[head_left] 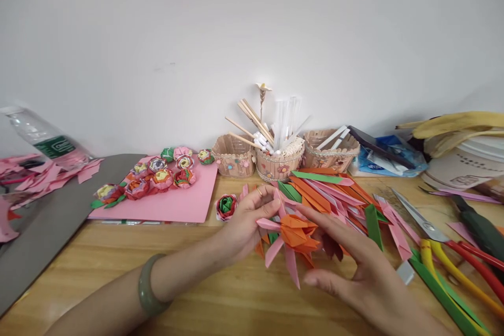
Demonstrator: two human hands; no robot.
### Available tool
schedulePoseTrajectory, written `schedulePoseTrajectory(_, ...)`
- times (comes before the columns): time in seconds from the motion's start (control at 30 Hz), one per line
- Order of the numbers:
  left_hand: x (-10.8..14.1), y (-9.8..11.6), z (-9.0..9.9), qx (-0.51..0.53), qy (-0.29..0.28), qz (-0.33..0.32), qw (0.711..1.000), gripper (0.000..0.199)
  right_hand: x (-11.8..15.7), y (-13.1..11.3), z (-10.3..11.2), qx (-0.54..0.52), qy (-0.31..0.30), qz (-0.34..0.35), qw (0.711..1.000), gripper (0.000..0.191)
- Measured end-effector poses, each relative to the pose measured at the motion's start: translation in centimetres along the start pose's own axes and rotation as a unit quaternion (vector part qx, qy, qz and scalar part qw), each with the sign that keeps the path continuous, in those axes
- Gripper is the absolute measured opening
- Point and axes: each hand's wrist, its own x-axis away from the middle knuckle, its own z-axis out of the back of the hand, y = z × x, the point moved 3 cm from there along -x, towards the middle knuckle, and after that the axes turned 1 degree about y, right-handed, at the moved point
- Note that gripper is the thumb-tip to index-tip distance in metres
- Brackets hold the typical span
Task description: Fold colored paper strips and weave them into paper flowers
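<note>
An orange paper flower (pixel 298 232) with pink and green folded strips fanning out from it is held between my hands above the wooden table (pixel 189 283). Thumb and fingers of my left hand (pixel 252 218) pinch one of its pink strips at the upper left. My right hand (pixel 358 257) is beside the flower's right side, its thumb and fingers spread apart. Just left of the fingers lies a small finished paper flower (pixel 227 207) with a green centre. Behind the held flower spreads a pile of folded paper strips (pixel 334 191) in orange, pink and green.
Several folded flowers (pixel 161 178) rest on pink paper (pixel 192 205). Three woven-looking baskets (pixel 279 163) stand by the wall. Scissors (pixel 433 228) with red handles and yellow-handled tools (pixel 452 273) lie at right. A plastic bottle (pixel 51 139) leans at left near a grey board (pixel 71 231).
</note>
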Motion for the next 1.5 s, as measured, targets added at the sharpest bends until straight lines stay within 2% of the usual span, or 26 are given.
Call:
schedulePoseTrajectory(0.1, 0.0, -0.8, -0.1, 0.000, -0.001, 0.053, 0.999, 0.016, 0.4, 0.1, -0.4, 0.034, 0.006, 0.038, 0.999, 0.049)
schedulePoseTrajectory(0.2, 0.0, -1.2, 0.1, -0.007, 0.029, 0.070, 0.997, 0.020, 0.3, 0.1, -0.4, 0.024, 0.013, 0.027, 0.999, 0.036)
schedulePoseTrajectory(0.3, 0.3, -0.8, 0.2, -0.023, 0.057, 0.018, 0.998, 0.029, 0.1, 0.3, 0.1, 0.042, 0.044, -0.013, 0.998, 0.034)
schedulePoseTrajectory(0.37, 0.9, -0.4, 0.1, -0.063, 0.053, -0.033, 0.996, 0.033, 0.0, 0.4, 0.5, 0.067, 0.074, -0.020, 0.995, 0.035)
schedulePoseTrajectory(0.5, 2.2, -0.4, -0.7, -0.182, -0.012, -0.111, 0.977, 0.042, 0.0, 0.4, 0.9, 0.091, 0.100, 0.008, 0.991, 0.036)
schedulePoseTrajectory(0.6, 2.3, -0.6, -0.8, -0.230, -0.021, -0.118, 0.966, 0.029, 0.0, 0.1, 0.8, 0.064, 0.078, 0.018, 0.995, 0.031)
schedulePoseTrajectory(0.73, 1.6, -0.3, -0.4, -0.225, 0.017, -0.149, 0.963, 0.017, -0.1, -0.6, 0.5, -0.029, 0.013, 0.025, 0.999, 0.028)
schedulePoseTrajectory(0.83, 1.2, -0.4, -0.1, -0.177, 0.021, -0.107, 0.978, 0.019, 0.0, -0.6, 0.2, -0.060, -0.016, 0.014, 0.998, 0.027)
schedulePoseTrajectory(0.93, 1.1, -0.7, -0.2, -0.138, -0.002, -0.066, 0.988, 0.017, 0.3, -0.2, -0.1, -0.039, -0.016, 0.004, 0.999, 0.018)
schedulePoseTrajectory(1.07, 1.0, -0.6, -0.6, -0.132, -0.048, -0.062, 0.988, 0.012, 0.4, 0.1, -0.1, -0.016, -0.031, 0.011, 0.999, 0.012)
schedulePoseTrajectory(1.23, 1.0, -0.3, -0.8, -0.149, -0.064, -0.049, 0.986, 0.013, 0.6, 0.0, -0.2, -0.028, -0.088, -0.037, 0.995, 0.010)
schedulePoseTrajectory(1.33, 1.2, -0.5, -0.7, -0.136, -0.072, -0.041, 0.987, 0.019, 0.7, 0.0, -0.3, -0.043, -0.091, -0.067, 0.993, 0.014)
schedulePoseTrajectory(1.5, 1.1, -0.7, -0.7, -0.153, -0.087, -0.054, 0.983, 0.031, 0.7, -0.1, -0.3, -0.044, -0.077, -0.063, 0.994, 0.014)
